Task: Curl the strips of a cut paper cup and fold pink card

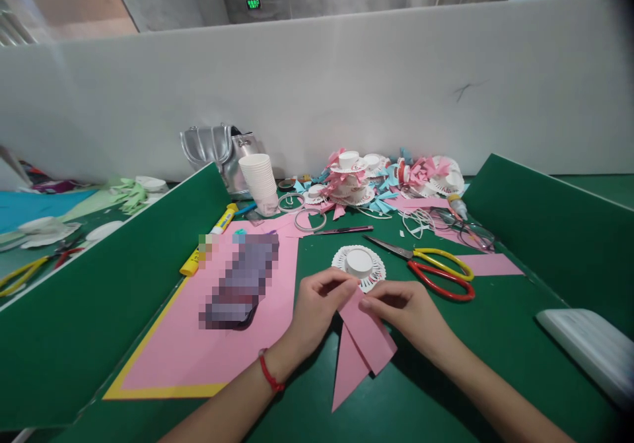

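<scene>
Folded pink paper (364, 337) hangs between my two hands, its two tails spreading downward over the green table. My left hand (324, 301), with a red cord bracelet on the wrist, pinches its top end. Close beside it, my right hand (401, 307) grips the paper's upper right edge between thumb and fingers. Just beyond my fingertips lies a small white paper-cup hat (358, 263) with a slit, fringed brim; my fingers cover its near edge. To the right rest scissors (438, 268) with one yellow and one red handle, blades pointing left.
Pink sheets (173, 357) with a phone (242, 278) and a glue stick (211, 238) lie at left. Stacked paper cups (257, 179), tape rings (310, 220), a craft knife (344, 230), and finished paper hats (349, 182) stand farther back. Green dividers (139, 278) flank the table.
</scene>
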The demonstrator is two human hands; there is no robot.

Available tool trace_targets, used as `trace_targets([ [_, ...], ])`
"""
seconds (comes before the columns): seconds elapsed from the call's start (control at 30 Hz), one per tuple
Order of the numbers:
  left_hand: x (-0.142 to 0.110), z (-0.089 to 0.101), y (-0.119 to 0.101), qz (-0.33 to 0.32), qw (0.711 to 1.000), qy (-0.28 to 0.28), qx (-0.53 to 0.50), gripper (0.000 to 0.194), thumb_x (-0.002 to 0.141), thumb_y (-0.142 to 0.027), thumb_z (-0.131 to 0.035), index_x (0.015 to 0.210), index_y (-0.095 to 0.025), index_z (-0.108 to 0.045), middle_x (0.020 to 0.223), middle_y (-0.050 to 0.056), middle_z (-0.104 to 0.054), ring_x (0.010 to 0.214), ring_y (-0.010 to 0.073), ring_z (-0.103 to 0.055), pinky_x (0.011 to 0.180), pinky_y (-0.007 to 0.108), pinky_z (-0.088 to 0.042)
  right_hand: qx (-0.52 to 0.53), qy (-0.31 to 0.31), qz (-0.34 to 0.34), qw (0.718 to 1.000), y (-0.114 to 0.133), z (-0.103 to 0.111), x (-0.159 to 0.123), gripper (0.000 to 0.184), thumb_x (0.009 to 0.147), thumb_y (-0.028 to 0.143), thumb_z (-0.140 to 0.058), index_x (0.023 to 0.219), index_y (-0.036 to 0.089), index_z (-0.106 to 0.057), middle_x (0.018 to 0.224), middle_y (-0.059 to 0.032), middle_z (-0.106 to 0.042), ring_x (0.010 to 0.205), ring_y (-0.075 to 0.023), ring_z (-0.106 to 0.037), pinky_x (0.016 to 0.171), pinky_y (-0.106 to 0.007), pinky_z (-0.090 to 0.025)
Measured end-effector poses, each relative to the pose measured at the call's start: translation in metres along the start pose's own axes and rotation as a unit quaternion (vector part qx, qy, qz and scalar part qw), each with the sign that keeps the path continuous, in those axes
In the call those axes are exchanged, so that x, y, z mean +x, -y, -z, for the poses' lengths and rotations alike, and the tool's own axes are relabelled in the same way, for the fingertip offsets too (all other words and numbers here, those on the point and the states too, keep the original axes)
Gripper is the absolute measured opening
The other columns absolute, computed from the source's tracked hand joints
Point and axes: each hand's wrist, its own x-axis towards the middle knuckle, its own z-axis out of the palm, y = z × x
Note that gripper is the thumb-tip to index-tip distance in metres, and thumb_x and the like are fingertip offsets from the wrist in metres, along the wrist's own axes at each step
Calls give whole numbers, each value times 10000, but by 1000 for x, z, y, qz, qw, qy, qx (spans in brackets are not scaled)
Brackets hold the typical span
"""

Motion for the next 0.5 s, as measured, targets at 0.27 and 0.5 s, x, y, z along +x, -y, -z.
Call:
trace_targets([
  [0.27,0,3,9,75,984,154,49,141,647,-250,-633,651,-118,-582,599,-9,-554,558,111,-515,516,211,-391,-13,-128,23,991,-1,5,0,147,650,308,-619,571,185,-641,608,-20,-646,590,-160,-562,554,-251,-448],
  [0.5,-1,2,11,71,982,122,123,266,825,-307,-379,664,-148,-519,445,-40,-443,417,126,-528,413,216,-385,74,-141,18,987,-6,9,6,227,655,373,-634,773,179,-636,766,-43,-653,711,-170,-583,641,-261,-465],
])
